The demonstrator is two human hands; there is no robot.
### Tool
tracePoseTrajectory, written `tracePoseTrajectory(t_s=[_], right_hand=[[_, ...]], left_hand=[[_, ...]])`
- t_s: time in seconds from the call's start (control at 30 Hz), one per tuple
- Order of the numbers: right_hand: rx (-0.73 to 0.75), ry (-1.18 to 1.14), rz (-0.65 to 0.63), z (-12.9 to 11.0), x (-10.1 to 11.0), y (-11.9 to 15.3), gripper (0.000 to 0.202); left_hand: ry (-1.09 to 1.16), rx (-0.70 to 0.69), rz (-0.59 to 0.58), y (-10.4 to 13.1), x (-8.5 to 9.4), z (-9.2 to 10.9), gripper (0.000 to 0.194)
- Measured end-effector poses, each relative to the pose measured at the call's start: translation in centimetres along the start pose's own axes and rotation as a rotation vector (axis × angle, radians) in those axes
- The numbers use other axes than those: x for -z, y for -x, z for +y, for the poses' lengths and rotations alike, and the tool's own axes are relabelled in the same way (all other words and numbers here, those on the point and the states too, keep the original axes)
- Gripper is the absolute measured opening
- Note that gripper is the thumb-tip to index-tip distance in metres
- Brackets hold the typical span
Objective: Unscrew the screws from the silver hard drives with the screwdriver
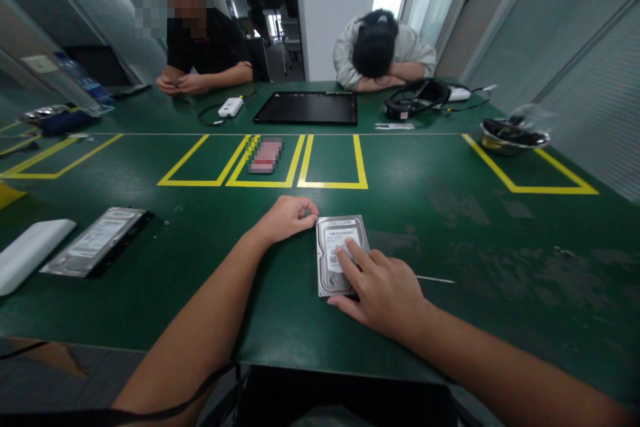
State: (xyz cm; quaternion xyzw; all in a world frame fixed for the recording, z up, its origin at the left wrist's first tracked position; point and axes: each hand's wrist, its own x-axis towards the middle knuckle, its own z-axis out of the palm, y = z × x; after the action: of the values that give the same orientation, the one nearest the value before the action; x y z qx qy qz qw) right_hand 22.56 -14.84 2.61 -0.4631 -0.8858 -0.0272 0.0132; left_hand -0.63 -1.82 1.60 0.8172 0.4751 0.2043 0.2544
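Right hand flat on hard drive, fingers spread, not gripping. Left hand pinched at drive's top-left corner. Green table.

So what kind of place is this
Probably an electronics workshop or teardown bench: a hard drive under the right hand, a second drive at left, and yellow-taped bays on the green table.

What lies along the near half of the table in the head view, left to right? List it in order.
White case → flat drive by it → left hand → hard drive under the fingers → right hand → thin pin.
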Motion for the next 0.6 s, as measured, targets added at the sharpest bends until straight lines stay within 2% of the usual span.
tracePoseTrajectory(t_s=[0.27,0.6], right_hand=[[0.006,-0.001,-0.014,0.2,-0.2,-0.1,0.078],[0.015,-0.003,-0.008,0.3,-0.3,-0.1,0.078]], left_hand=[[-0.105,-0.074,-0.11,-0.6,1.3,0.9,0.017],[-0.209,-0.09,-0.161,-1.0,1.8,1.6,0.018]])
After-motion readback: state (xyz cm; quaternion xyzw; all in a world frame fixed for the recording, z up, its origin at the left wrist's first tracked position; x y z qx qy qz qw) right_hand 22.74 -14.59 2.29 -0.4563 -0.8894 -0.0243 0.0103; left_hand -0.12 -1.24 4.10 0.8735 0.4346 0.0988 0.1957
